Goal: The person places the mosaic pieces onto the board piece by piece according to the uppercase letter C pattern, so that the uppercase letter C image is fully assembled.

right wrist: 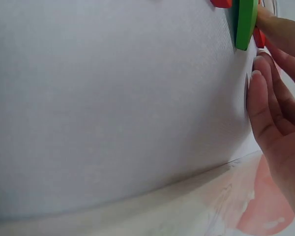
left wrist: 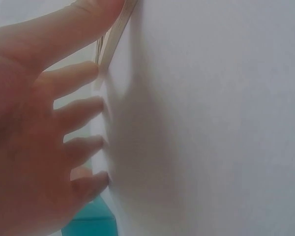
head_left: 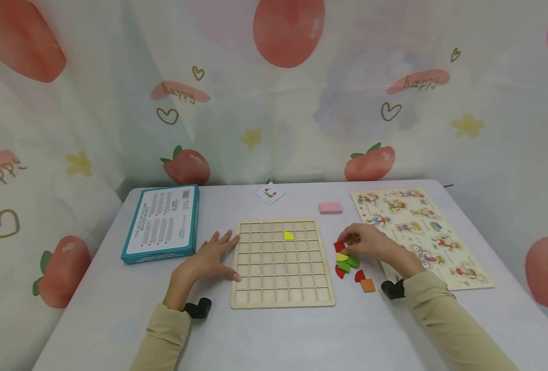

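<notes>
Head view downward, close wrist views, shared table point(head_left: 274, 340)

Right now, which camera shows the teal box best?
The head view, because the teal box shows whole there, printed side up. The left wrist view catches just a bit of it past the left hand; the right wrist view shows none of it.

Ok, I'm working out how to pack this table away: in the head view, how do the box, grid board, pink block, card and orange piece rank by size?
1. Grid board
2. Box
3. Card and pink block: too alike to rank
4. Orange piece
</notes>
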Demonstrator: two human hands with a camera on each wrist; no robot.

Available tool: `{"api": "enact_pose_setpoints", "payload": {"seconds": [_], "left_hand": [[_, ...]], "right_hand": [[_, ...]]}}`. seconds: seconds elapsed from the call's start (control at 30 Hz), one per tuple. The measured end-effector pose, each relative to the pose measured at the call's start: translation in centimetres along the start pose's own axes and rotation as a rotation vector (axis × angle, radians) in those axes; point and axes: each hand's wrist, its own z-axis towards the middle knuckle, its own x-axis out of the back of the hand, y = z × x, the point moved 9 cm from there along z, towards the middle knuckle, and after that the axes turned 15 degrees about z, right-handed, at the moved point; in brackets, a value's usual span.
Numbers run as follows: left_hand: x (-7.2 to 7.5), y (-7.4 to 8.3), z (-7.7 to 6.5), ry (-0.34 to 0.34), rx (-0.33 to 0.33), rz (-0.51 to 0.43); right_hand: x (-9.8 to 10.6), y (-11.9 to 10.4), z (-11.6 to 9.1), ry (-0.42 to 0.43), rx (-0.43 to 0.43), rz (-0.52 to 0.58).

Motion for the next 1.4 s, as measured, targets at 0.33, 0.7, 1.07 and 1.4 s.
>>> {"api": "enact_pose_setpoints", "payload": {"seconds": [0.33,0.7,1.07,1.4], "left_hand": [[0.1,-0.1,0.0,0.001,0.002,-0.007],[0.1,-0.2,0.0,-0.005,0.003,-0.009],[-0.1,-0.3,0.2,0.001,0.010,-0.009],[0.1,-0.2,0.1,0.000,-0.002,-0.004]], "right_hand": [[-0.1,0.2,0.4,0.008,0.007,0.009],[-0.3,-0.8,0.6,0.039,0.017,0.014],[-0.5,-1.7,1.4,0.020,0.065,0.085],[-1.6,-3.6,3.2,-0.012,0.121,0.248]]}}
